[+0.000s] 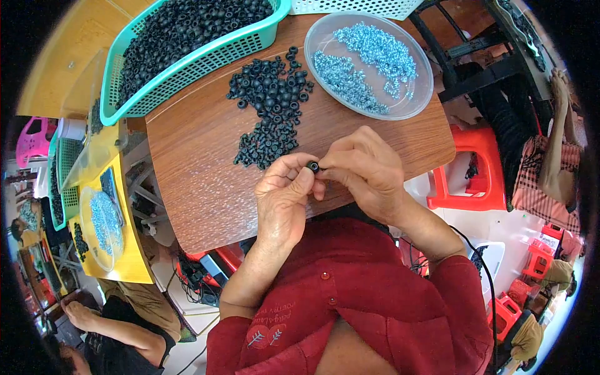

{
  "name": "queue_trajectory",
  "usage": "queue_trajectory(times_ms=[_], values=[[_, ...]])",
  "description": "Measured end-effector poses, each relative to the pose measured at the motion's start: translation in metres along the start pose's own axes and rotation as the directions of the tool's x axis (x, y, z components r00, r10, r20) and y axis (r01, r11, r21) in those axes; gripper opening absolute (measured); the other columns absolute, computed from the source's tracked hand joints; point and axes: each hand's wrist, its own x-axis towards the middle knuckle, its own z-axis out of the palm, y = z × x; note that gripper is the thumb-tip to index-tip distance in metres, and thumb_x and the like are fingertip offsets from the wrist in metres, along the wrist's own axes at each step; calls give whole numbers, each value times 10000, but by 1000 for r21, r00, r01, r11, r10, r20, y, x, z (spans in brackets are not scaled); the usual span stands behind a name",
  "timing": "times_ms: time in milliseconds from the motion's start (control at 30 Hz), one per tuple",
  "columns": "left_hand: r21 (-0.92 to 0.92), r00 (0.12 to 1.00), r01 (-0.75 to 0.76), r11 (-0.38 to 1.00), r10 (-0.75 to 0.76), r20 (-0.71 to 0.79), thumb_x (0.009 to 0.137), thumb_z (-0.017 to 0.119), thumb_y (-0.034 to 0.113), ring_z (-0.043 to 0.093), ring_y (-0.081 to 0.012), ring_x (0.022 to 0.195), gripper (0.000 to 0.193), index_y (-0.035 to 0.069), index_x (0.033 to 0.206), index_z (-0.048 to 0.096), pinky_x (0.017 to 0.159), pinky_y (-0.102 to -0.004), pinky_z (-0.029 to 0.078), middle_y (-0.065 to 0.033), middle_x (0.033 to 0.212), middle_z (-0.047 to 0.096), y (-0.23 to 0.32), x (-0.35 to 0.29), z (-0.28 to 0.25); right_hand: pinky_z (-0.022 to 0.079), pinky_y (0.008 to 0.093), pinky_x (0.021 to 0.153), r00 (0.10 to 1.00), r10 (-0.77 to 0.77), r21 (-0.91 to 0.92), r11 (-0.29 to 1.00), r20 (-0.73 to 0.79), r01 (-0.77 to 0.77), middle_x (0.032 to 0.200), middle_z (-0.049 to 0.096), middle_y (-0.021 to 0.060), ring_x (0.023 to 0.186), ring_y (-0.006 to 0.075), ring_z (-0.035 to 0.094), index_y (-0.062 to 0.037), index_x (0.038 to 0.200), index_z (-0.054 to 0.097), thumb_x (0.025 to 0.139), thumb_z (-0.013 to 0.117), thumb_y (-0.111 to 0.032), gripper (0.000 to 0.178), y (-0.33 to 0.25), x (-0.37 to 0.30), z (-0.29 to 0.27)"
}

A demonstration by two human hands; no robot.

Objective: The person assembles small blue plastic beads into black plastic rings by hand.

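Note:
My left hand [282, 199] pinches a small black ring-shaped plastic part [313, 166] between thumb and fingers, near the front edge of the wooden table [206, 187]. Meeting it from the right, my right hand [370, 170] has its fingertips pressed together at that part. Whatever those fingertips grip is hidden. Just beyond my left hand lies a pile of small black pieces [267, 142]. Larger round black parts [265, 90] are heaped behind it. To their right stands a round clear plastic tray [426, 87] with two heaps of small shiny blue pieces [375, 50].
A turquoise basket [194, 72] full of black parts stands at the table's far left. On the right is a red plastic stool [481, 162]. At a yellow table [134, 244] on the left sits a co-worker [125, 337]; another person's arm [556, 150] shows at far right.

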Motion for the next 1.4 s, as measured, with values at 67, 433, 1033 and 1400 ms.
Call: queue_trajectory(times_ms=[67, 433, 1033, 1400], values=[[-3, 1000, 3, 1000, -3, 14, 878, 612, 77, 567, -157, 678, 186, -27, 1031, 586, 635, -272, 469, -89, 865, 629, 0, 0, 0, 453, 343, 618, 1000, 12, 10, 1000, -3, -12, 804, 612, 73, 733, 253, 560, -62, 862, 645, 660, 685, -24, 209, 0, 0, 0], [-41, 998, 47, 998, -45, 36, 872, 618, 73, 577, -160, 673, 202, -25, 1044, 580, 621, -277, 471, -104, 847, 636, -3, 3, 2, 453, 332, 645, 987, 148, 209, 969, -56, -133, 792, 623, 66, 748, 239, 581, -46, 848, 655, 706, 671, -4, 148, -1, -1, 0], [207, 998, -51, 977, 54, -11, 823, 663, 19, 613, -142, 655, 164, -37, 966, 607, 561, -244, 508, -110, 830, 659, -10, 2, 18, 457, 268, 630, 987, 133, 174, 978, -91, -116, 793, 625, 54, 745, 173, 579, -38, 818, 665, 656, 725, 35, 187, 5, -7, -17], [274, 998, -68, 959, 65, 23, 840, 652, 44, 623, -139, 671, 205, -29, 1027, 606, 546, -244, 507, -93, 830, 660, -13, -24, 41, 464, 241, 641, 933, 359, 472, 827, -25, -305, 834, 601, 53, 765, 118, 580, -8, 818, 665, 699, 692, 81, 151, -14, -26, -35]])
